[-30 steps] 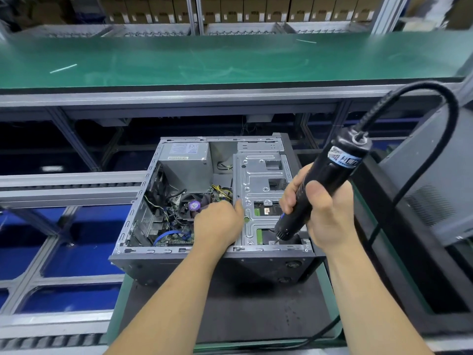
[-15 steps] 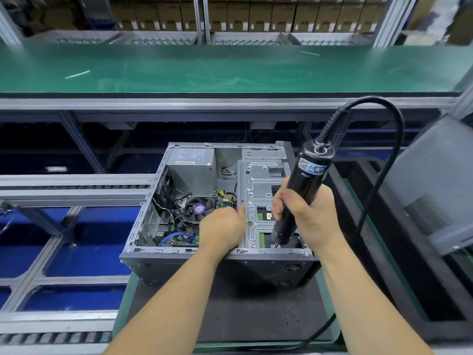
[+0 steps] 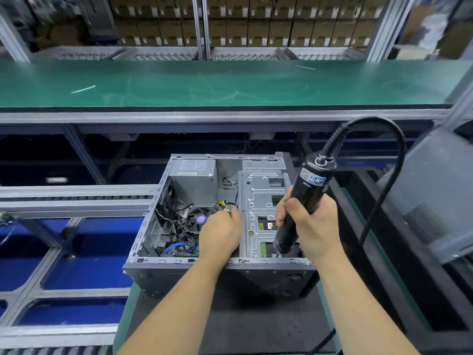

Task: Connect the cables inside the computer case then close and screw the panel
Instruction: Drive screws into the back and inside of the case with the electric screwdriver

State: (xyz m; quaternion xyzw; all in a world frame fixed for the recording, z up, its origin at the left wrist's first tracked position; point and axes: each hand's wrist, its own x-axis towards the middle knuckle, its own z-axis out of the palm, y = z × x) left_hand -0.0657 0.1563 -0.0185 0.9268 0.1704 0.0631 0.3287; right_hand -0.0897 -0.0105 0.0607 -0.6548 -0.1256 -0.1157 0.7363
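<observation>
Open computer case (image 3: 179, 267) on dark surface (image 3: 256, 326), right hand (image 3: 311, 224) gripping electric screwdriver (image 3: 304, 198) tip-down over drive bracket (image 3: 258, 201), left hand (image 3: 220, 233) inside case, fingers hidden, grasp unclear

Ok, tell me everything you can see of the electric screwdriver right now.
The electric screwdriver is a black cylinder with a blue-and-white label near its top, where a ribbed strain relief leads into a black cable that loops up and down to the right. It tilts, top to the right, tip down at the near right corner of the open computer case, on the metal drive bracket. The right hand grips its middle. The bit is too small to make out.
</observation>
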